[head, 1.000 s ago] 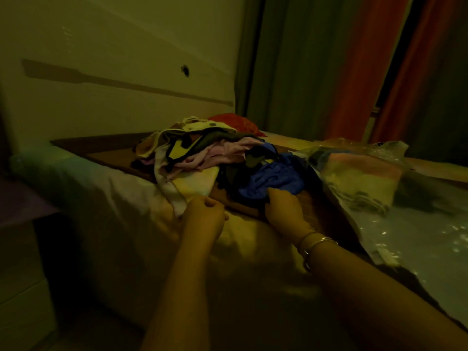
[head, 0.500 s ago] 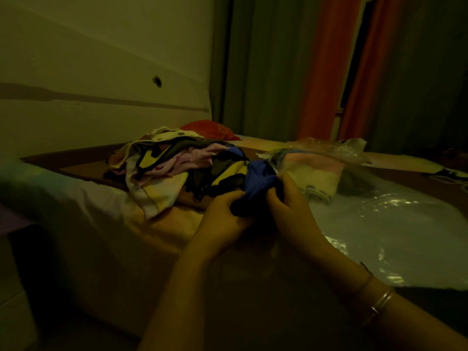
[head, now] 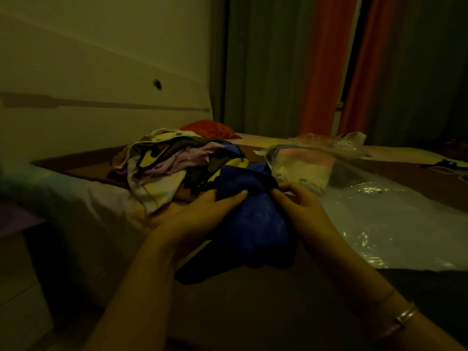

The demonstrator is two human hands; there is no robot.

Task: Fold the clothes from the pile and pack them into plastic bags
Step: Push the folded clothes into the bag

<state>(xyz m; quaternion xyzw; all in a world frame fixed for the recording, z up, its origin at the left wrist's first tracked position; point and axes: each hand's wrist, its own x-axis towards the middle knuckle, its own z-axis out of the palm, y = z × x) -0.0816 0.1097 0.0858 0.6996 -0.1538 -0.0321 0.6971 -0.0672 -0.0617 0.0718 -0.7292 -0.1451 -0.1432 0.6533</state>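
Blue garment (head: 253, 219), soft, light and limp, hangs bunched between both hands at the bed's near edge, at 5 o'clock from the pile (head: 174, 163); best taken at its corners. Left hand (head: 202, 214) and right hand (head: 301, 206) grip it. Half a second ago it was lower, still against the pile.

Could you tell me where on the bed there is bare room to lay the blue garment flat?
Bare brown bedspread lies under both wrists, between the mixed clothes pile and the flat clear plastic bag. Crowded: the pile left, the filled bag behind the dark blue garment.
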